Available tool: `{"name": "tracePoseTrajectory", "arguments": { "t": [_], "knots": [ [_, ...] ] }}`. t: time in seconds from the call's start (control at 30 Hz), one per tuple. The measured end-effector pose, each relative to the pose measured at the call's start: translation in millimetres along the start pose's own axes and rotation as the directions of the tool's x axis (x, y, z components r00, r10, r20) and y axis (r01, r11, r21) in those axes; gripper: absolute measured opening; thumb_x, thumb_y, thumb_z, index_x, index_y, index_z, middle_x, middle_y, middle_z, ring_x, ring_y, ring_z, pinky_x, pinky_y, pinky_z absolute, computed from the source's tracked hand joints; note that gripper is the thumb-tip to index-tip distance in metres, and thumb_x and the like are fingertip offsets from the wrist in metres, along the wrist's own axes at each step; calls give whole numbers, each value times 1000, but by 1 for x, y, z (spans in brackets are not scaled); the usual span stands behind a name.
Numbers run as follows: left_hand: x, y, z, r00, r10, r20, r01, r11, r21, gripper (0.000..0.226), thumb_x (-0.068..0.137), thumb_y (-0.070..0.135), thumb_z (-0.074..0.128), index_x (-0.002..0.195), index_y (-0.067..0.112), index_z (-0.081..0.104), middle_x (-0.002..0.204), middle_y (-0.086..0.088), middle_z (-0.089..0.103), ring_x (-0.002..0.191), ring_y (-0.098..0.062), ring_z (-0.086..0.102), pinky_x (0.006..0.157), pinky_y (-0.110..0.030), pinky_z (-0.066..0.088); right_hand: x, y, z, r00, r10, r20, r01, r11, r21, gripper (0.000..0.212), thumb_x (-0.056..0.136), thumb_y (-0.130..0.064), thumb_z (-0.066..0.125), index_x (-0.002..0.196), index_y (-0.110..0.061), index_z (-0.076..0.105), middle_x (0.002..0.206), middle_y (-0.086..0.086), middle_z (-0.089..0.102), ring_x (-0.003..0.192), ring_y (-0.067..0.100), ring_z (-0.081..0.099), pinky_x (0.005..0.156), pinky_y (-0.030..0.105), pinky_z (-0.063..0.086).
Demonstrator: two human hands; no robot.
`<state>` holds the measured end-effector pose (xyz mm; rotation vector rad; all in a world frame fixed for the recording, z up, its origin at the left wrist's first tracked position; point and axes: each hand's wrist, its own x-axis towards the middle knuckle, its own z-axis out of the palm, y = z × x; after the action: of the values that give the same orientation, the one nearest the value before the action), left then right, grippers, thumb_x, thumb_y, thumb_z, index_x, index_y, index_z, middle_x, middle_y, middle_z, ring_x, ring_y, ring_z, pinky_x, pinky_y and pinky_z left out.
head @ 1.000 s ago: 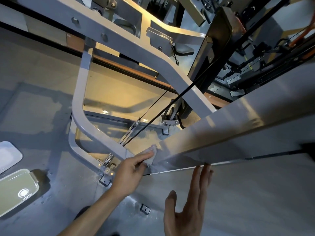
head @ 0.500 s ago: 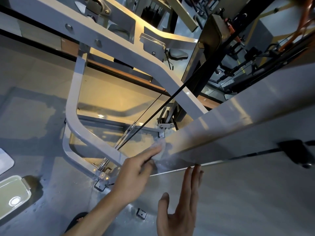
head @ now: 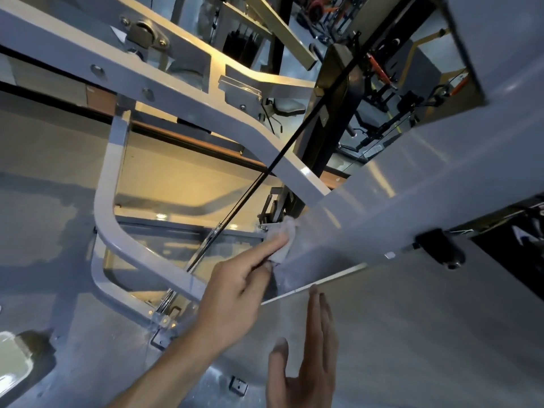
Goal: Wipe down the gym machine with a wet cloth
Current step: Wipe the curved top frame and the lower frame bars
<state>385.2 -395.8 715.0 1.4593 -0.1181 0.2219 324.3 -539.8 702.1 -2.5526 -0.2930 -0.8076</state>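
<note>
Two hands work here: our left hand (head: 232,293) pinches a small crumpled white cloth (head: 283,240) against the glossy grey beam (head: 382,207) of the gym machine, while our right hand (head: 306,366) hovers open, fingers straight, just below the beam's lower edge.

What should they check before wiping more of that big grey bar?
1. Cloth in the left hand: ok, fingers press it to the grey beam.
2. Cloth touching the beam: ok.
3. Right hand free: ok, open, fingers straight beside the beam's lower edge.
4. Black cable clear of the cloth: ok, apart.
5. Cloth wet enough: cannot tell.
6. Black knob ahead along the beam: not ok, in the path.
</note>
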Motion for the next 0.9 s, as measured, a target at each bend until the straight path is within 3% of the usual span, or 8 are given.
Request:
{"name": "tracePoseTrajectory", "arguments": {
  "t": [0.1,0.17,0.27,0.37,0.43,0.53,0.67,0.9],
  "knots": [
    [9,50,10,962,270,29,-266,959,-98,59,98,-14,46,146,19,53,152,15,52,146,-8,42,120,-29,35,9,-7,-10,997,65,-30,-64,997,47,80,76,-21,50,154,-33,39,153,-8,50,139,9,47,108,24,43],
    [13,49,10,948,319,12,-316,943,-100,61,96,-16,47,145,21,54,150,16,54,144,-7,45,118,-27,37,18,-13,-16,995,89,-45,-84,992,93,80,77,-22,51,154,-36,38,145,-3,57,134,6,50,105,16,42],
    [8,1,9,981,193,-35,-194,980,-34,62,95,-15,48,144,23,57,147,20,55,141,-2,47,114,-20,39,26,-12,-20,996,72,-57,-63,989,137,81,79,-20,53,157,-33,35,140,-5,58,125,17,58,101,17,45],
    [-5,-67,0,996,-62,-58,66,995,78,61,99,-11,49,139,34,59,141,29,57,139,2,47,111,-12,38,24,-10,-15,994,108,-30,-102,984,145,84,78,-22,52,158,-39,32,137,-7,56,120,22,61,95,25,49],
    [-9,-91,-7,982,-172,-75,180,975,128,58,101,-5,51,131,44,60,134,33,57,133,6,49,106,-7,39,19,-12,-10,988,157,9,-156,974,165,85,75,-25,51,155,-46,31,135,-3,58,117,19,62,93,17,48],
    [-6,-81,-4,987,-145,-75,153,980,129,46,103,1,55,132,35,65,135,30,57,132,13,47,108,-8,37,11,-14,-2,979,200,40,-204,960,191,86,73,-27,50,152,-54,31,133,3,60,111,15,61,93,3,39],
    [-9,-74,-5,997,-61,-47,65,995,79,43,101,0,58,136,25,65,139,22,59,133,12,47,109,-8,36,8,-13,4,976,214,53,-220,954,205,86,72,-27,50,152,-53,31,130,5,61,109,16,61,92,1,36],
    [-42,-136,-44,962,-262,-77,272,896,352,48,93,-7,64,119,31,76,113,17,75,104,-3,70,86,-12,52,8,-12,6,974,204,96,-220,952,211,88,75,-28,51,157,-48,26,127,3,61,108,19,62,93,2,37]
  ]
}}
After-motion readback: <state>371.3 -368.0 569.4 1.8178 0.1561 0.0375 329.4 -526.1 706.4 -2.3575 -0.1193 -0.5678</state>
